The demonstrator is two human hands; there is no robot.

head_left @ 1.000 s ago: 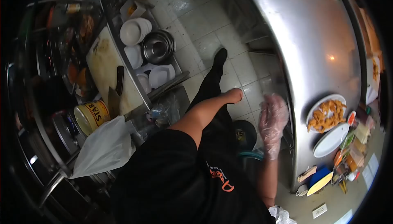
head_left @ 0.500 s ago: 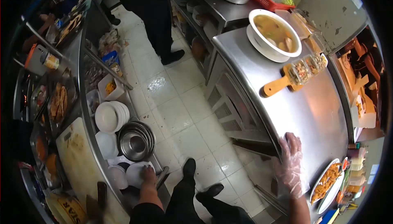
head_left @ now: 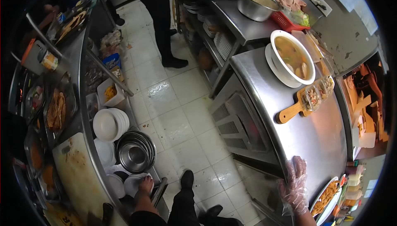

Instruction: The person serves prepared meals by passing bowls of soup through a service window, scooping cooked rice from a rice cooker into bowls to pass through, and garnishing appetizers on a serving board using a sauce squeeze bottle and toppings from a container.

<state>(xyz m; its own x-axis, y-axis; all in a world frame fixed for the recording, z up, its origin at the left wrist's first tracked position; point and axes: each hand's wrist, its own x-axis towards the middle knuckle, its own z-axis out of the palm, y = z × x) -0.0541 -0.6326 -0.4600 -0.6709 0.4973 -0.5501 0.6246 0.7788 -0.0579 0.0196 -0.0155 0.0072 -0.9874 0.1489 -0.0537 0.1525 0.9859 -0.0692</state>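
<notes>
Down at the lower shelf on the left, my bare left hand point(head_left: 144, 184) has its fingers closed over the edge of a white bowl point(head_left: 131, 186). Nested steel bowls point(head_left: 134, 155) and stacked white bowls point(head_left: 108, 124) stand just beyond it. My right hand point(head_left: 295, 184), in a clear plastic glove, rests with fingers stretched out on the steel counter point(head_left: 318, 139) and holds nothing. Near it, an oval plate point(head_left: 326, 197) carries orange-brown food. Farther up the counter are a wooden paddle board point(head_left: 289, 113) with small food-filled glass dishes and a white bowl of soup point(head_left: 292, 57).
A stained cutting board point(head_left: 74, 168) and a knife handle point(head_left: 107, 213) lie on the left worktop. Beyond it are trays of fried food point(head_left: 56, 110). Another person point(head_left: 159, 23) in dark trousers stands on the tiled floor ahead. A large steel bowl point(head_left: 256, 9) sits at the back.
The view has shifted, so the counter and my right hand appear lower. My left hand stays at the white bowl. The other person's legs have changed position slightly.
</notes>
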